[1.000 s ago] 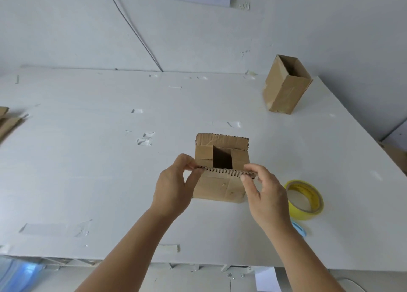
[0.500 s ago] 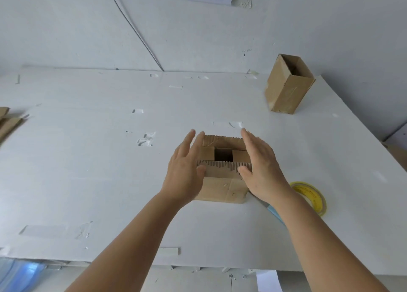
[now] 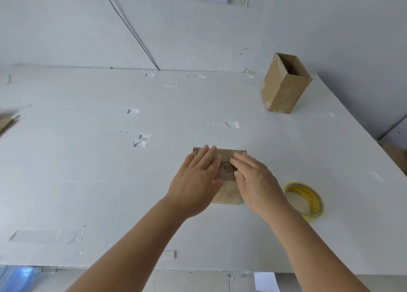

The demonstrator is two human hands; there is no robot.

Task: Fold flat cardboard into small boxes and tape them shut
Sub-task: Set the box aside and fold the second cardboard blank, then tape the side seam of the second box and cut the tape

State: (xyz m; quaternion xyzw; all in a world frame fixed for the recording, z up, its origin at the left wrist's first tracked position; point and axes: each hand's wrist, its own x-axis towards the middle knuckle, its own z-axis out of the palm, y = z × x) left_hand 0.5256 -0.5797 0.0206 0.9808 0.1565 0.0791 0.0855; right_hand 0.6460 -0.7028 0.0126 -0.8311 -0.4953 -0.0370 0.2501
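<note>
A small brown cardboard box (image 3: 228,193) stands on the white table (image 3: 88,170) in front of me. Its top flaps are folded down and meet in a seam. My left hand (image 3: 196,181) lies flat on the left part of the top, fingers straight, pressing the flaps. My right hand (image 3: 255,181) presses the right part the same way, fingertips at the seam. A roll of yellow tape (image 3: 306,200) lies flat on the table just right of my right wrist. Most of the box top is hidden under my hands.
A taller open cardboard box (image 3: 284,89) stands at the far right of the table near the wall. Flat cardboard pieces (image 3: 5,124) poke in at the left edge. Scraps of clear tape (image 3: 141,141) stick to the table surface. The table's front edge runs below my forearms.
Both hands let go of the near flap's edge, opened flat and came down on the box top. The top flaps, open a second ago, now lie closed under my palms.
</note>
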